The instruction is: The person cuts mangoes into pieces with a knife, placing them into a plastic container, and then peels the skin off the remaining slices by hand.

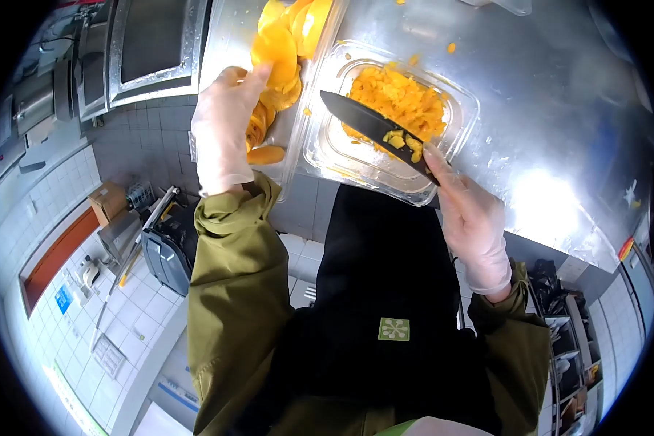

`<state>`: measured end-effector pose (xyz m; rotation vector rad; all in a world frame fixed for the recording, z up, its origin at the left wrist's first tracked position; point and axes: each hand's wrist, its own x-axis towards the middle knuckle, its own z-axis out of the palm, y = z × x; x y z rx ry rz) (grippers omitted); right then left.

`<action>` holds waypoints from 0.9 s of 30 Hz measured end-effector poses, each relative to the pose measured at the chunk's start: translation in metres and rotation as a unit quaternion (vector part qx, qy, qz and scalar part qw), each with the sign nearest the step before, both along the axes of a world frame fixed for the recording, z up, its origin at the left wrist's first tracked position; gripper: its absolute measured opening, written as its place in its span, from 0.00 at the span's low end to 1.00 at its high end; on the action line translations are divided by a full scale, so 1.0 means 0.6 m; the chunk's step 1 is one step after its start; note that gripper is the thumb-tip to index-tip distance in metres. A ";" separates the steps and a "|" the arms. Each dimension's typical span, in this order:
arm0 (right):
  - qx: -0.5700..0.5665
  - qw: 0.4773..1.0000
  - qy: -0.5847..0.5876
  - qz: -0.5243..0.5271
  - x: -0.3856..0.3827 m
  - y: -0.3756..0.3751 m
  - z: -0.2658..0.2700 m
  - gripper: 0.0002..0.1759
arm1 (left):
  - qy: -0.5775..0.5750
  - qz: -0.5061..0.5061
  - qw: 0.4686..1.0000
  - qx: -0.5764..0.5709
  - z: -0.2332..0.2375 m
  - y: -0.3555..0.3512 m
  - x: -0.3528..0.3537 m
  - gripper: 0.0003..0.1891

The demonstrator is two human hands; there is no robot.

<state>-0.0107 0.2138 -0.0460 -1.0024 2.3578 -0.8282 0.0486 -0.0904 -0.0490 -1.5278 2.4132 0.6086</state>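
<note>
My right hand (474, 221), in a clear glove, grips a knife (367, 120) with a dark blade. Several bits of chopped mango cling to the blade, which lies slanted over a clear plastic container (316, 149). Inside that container is a heap of chopped mango (407, 98). My left hand (229, 120), gloved too, reaches over a clear tray (287, 156) to the left. Its thumb and fingers pinch a flat yellow mango slice (275, 47); the fingertips are partly hidden. More mango slices (261, 123) lie in the tray beside and below this hand.
Both containers stand on a shiny metal worktop (516, 94), with small mango scraps around the chopped heap. Part of another clear container (512, 6) shows at the far edge. A dark grey bin (168, 251) and a cardboard box (109, 202) are on the left, below worktop level.
</note>
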 end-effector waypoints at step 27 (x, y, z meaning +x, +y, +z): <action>0.125 0.974 -0.016 -0.189 -0.037 0.117 0.118 0.32 | 0.244 -0.337 0.903 -0.103 -0.021 0.210 0.001 0.10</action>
